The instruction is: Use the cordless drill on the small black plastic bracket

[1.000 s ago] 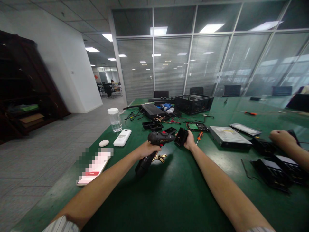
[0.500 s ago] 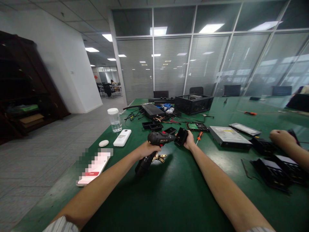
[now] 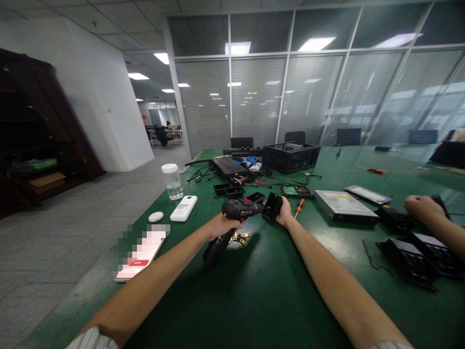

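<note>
My left hand (image 3: 224, 226) is wrapped round the grip of a black cordless drill (image 3: 241, 208), its nose pointing right. In my right hand (image 3: 285, 212) is a small black box-shaped plastic housing (image 3: 272, 206), tilted toward the drill. The drill's tip meets or nearly meets the housing's left side; exact contact is too small to make out. Below the drill, several small brass-coloured metal pieces (image 3: 242, 238) lie on the green table (image 3: 261, 300). Behind it sit more black plastic housings (image 3: 234, 191).
An orange screwdriver (image 3: 300, 205), a circuit board (image 3: 295, 190) and a silver drive (image 3: 345, 206) lie to the right. Another person's hand (image 3: 423, 207) works at the far right. A water jar (image 3: 173, 183), white power bank (image 3: 184, 208) and phone (image 3: 143, 257) stand left. An open black case (image 3: 290, 157) is behind.
Almost nothing differs. The drill and the black housing stay in the same place in my hands; the view has shifted very slightly.
</note>
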Demonstrator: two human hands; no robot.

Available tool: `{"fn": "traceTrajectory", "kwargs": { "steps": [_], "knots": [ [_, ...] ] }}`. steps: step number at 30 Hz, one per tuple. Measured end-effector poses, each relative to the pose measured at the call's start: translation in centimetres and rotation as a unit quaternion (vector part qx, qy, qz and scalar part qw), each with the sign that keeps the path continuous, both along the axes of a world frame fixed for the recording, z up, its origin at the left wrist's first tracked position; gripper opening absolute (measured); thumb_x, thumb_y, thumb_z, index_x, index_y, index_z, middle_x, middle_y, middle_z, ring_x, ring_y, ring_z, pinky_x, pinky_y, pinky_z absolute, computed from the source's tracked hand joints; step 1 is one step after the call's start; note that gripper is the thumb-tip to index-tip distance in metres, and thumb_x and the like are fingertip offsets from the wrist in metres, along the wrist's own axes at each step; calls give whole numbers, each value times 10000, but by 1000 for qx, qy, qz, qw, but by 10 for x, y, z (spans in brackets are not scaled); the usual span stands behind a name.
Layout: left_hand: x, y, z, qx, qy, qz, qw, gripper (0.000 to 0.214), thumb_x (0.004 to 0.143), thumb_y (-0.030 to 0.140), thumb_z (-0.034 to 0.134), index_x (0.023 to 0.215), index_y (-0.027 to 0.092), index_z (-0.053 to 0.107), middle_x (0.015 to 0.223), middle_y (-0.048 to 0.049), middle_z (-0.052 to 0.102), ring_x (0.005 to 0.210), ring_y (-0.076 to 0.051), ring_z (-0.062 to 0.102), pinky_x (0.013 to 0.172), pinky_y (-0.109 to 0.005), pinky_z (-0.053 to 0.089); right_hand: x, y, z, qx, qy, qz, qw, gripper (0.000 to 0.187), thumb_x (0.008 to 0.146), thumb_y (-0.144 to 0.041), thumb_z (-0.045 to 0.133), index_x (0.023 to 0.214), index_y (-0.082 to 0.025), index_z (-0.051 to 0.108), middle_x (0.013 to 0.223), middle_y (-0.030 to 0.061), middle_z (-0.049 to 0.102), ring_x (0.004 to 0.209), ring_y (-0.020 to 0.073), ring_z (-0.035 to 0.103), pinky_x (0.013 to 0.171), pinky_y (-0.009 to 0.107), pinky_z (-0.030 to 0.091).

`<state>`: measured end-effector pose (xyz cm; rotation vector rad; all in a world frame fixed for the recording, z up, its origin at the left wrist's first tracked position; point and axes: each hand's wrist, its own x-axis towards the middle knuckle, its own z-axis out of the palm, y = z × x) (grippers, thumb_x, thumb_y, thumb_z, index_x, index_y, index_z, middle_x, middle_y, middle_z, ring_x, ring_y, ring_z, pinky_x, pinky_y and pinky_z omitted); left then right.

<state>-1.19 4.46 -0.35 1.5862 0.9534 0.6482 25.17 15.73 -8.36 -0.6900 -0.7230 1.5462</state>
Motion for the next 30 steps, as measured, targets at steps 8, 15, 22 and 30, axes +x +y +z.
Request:
{"fn": "traceTrajectory", "kwargs": {
  "steps": [8,15,22,30],
  "knots": [
    [0,0,0,-3,-7,2,1000,157,610,247,547,686,111,562,538,-1,525,490,-108,479,468,-227,375,-3,1,-2,13,-13,-25,1000,359,717,-375,308,767,-165,595,722,98,650,713,227,605,669,385,469],
    [0,1,1,10,4,7,1000,159,609,246,547,690,110,561,541,-3,526,496,-108,476,468,-224,363,2,0,0,3,7,13,1000,345,719,-337,269,698,-254,604,763,126,653,727,225,614,683,412,446],
    [1,0,2,7,13,8,1000,160,606,245,554,692,110,560,554,-5,534,489,-101,468,465,-219,358,1,3,-3,-2,7,0,1000,335,730,-352,280,735,-226,590,731,124,649,674,213,613,651,369,462],
    [1,1,0,11,-1,5,1000,137,608,239,550,662,113,555,528,-1,523,487,-107,473,468,-224,363,-2,3,-4,1,-2,-23,1000,340,726,-365,311,779,-170,584,728,112,649,706,231,612,654,382,471]
  ]
}}
